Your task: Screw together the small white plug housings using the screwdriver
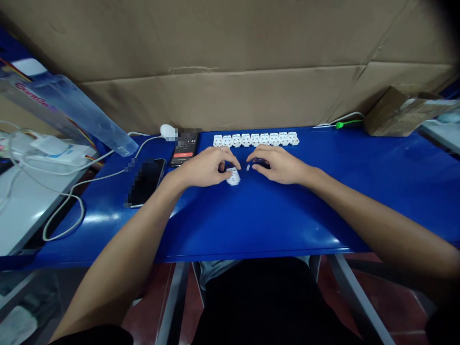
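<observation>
My left hand (210, 166) has thumb and forefinger closed on a small white plastic block (234, 177) with marks on its top, just above or on the blue table. A ring shows on one finger. Facing it is my right hand (276, 164), its thumb and forefinger apart with nothing between them. Just left of those fingertips is a tiny pale oval piece (247, 167); whether it touches the table I cannot tell. Behind both hands stands a row of several similar white plastic blocks (255, 139).
On the blue table (251, 215) at left are a lit phone (185, 147), a dark phone (146, 182) and loose white cables (81, 211). A cardboard wall (251, 96) closes off the back. A cardboard box (391, 115) sits at the right rear, near a green cable tie (339, 125).
</observation>
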`<state>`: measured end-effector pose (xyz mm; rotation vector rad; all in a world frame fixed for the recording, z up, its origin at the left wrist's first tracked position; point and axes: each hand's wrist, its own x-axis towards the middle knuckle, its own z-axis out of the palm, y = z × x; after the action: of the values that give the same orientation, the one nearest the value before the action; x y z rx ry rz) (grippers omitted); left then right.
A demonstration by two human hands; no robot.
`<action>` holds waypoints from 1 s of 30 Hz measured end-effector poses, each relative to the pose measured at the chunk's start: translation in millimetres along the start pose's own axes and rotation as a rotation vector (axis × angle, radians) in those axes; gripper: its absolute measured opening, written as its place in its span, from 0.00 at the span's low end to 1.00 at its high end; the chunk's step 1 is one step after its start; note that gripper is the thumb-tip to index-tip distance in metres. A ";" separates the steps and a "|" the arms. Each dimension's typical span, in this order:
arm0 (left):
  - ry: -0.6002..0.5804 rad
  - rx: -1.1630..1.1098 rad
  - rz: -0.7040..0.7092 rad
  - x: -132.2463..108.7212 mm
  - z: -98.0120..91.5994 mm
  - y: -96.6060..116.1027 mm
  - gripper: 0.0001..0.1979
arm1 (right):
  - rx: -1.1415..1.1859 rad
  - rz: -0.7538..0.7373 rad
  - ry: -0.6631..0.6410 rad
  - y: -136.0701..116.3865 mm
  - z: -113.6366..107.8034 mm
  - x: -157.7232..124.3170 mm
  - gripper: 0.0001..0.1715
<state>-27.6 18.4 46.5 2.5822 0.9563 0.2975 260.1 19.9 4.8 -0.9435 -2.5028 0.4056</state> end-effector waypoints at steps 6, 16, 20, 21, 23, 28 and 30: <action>-0.045 0.021 -0.178 -9.3 -20.3 -10.8 0.22 | 0.015 0.036 -0.096 -6.1 5.3 4.9 0.14; 0.030 -0.074 -0.246 -13.2 -32.5 -14.9 0.13 | 0.021 0.059 -0.131 -8.4 5.3 14.2 0.08; 0.170 -0.073 -0.265 -14.4 -66.3 -16.8 0.20 | 0.032 -0.006 -0.189 -13.3 8.4 37.9 0.09; 0.198 -0.028 -0.272 -11.4 -74.2 -20.3 0.20 | 0.044 -0.027 -0.197 -14.5 11.0 46.5 0.10; 0.284 0.070 -0.323 -0.6 -84.3 -32.3 0.20 | 0.077 -0.069 -0.184 -16.8 18.3 64.7 0.11; 0.314 0.204 -0.471 36.9 -71.2 -80.1 0.11 | 0.025 -0.048 -0.105 -21.9 39.3 97.7 0.11; 0.319 0.245 -0.496 46.5 -57.6 -96.3 0.10 | -0.007 -0.035 -0.078 -22.9 44.1 100.9 0.12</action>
<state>-67.4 132.1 62.5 2.4332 1.8020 0.4838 157.8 66.6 5.6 -0.9009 -2.5887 0.4310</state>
